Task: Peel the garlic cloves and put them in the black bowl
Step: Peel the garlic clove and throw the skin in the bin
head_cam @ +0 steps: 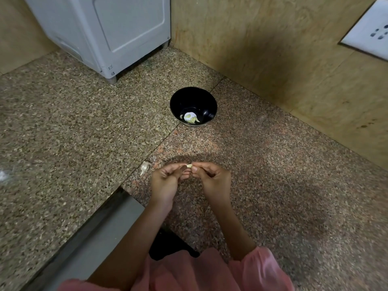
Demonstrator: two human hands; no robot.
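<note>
While the black bowl (193,106) is waiting nearby, the left hand (165,181) and right hand (212,178) are both pinching one garlic clove (189,165), pulling its skin off.

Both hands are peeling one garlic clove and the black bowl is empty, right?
Not quite. The black bowl is not empty: the head view shows a few pale garlic pieces lying in its bottom. The rest holds: the left hand and the right hand both pinch one garlic clove.
</note>
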